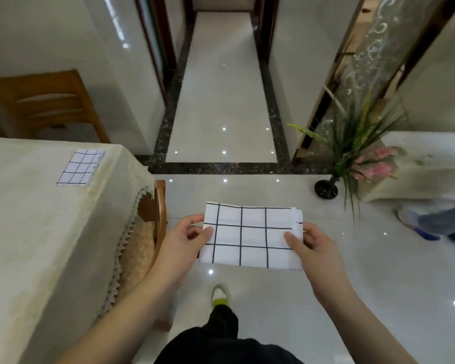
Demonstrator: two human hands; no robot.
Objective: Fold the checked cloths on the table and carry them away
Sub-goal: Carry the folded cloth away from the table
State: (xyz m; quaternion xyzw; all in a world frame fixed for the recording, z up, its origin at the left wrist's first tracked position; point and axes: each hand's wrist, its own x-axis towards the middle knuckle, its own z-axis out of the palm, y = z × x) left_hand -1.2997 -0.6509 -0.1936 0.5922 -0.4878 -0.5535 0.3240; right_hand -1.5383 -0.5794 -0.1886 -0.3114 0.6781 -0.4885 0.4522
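A folded white cloth with a dark check is held flat in front of me, above the floor and to the right of the table. My left hand pinches its left edge, thumb on top. My right hand pinches its right edge the same way. A second folded checked cloth lies on the table, near its far right corner, well away from both hands.
A cream tablecloth with a lace hem covers the table. A wooden chair is tucked in at its right side, another stands behind it. A vase of grasses and pink flowers stands on the glossy floor. A person's feet are at right. A corridor opens ahead.
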